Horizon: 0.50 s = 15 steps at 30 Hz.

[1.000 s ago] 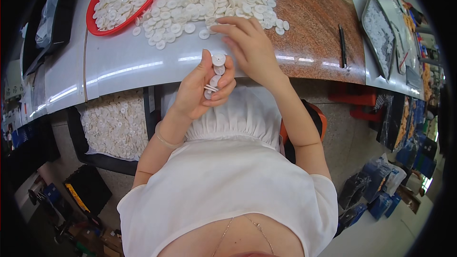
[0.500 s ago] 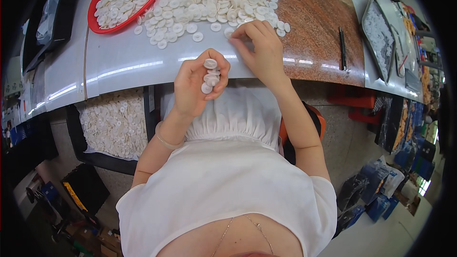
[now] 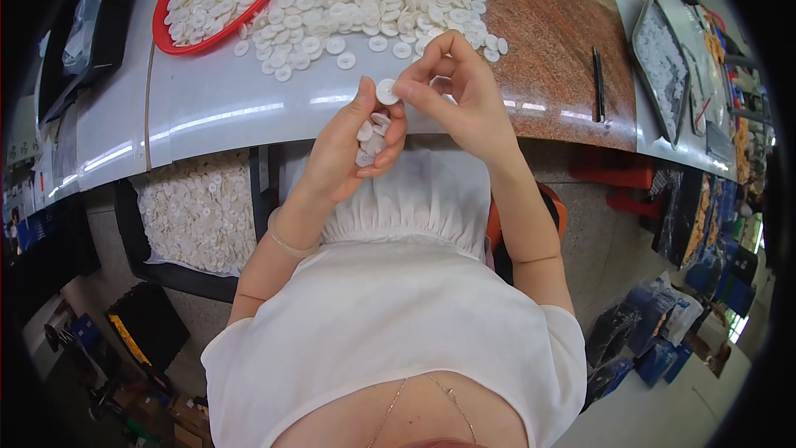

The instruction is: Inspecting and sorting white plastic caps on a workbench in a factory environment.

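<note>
My left hand (image 3: 338, 148) is curled round several small white round discs (image 3: 372, 139), button-like in shape, just in front of the table edge. Above them a single white disc (image 3: 386, 91) is held up, its flat face showing. The thumb and fingertips of my right hand (image 3: 466, 101) pinch that disc at its right side, close to my left thumb. Beyond both hands a large loose pile of the same discs (image 3: 356, 12) spreads over the table, with a few lying singly at its near edge.
At the far left a red basin (image 3: 184, 51) is filled with discs. Below the table edge, a black crate (image 3: 178, 278) holds many more. A black pen (image 3: 598, 87) lies on the brown speckled surface (image 3: 551, 58). Further right stands a tray (image 3: 661, 66) of pale pieces.
My right hand has come from the pile's near edge to my left hand and now pinches a disc there. My left hand has opened its thumb upward.
</note>
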Tool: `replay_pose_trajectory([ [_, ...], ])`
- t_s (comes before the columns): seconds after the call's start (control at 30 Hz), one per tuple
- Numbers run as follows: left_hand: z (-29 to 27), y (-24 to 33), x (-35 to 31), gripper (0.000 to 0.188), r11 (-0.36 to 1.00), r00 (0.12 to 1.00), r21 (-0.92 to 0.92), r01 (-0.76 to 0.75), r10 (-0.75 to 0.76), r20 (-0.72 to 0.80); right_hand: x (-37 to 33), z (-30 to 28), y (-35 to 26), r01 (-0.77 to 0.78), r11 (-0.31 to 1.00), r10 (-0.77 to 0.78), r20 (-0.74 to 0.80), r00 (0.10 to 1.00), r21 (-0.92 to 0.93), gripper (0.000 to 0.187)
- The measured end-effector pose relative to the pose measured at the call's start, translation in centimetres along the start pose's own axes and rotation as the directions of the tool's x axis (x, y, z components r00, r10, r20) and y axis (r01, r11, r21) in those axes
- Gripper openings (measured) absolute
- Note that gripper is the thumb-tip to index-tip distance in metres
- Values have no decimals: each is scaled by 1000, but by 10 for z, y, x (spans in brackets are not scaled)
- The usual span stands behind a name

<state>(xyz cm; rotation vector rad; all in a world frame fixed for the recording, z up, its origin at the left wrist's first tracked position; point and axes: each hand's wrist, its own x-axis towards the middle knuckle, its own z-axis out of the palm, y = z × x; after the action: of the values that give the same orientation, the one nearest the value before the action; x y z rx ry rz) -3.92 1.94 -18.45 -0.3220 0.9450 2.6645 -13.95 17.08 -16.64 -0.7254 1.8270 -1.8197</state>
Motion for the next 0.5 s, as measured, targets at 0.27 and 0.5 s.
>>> replay_pose_trajectory([
  [0.27,-8,3,-1,53,991,989,-97,90,-78,127,-3,1,-9,175,942,-179,12,984,-286,26],
  [0.5,-5,5,0,45,993,995,-95,76,-70,66,6,-14,9,255,718,-399,-83,913,-648,20],
])
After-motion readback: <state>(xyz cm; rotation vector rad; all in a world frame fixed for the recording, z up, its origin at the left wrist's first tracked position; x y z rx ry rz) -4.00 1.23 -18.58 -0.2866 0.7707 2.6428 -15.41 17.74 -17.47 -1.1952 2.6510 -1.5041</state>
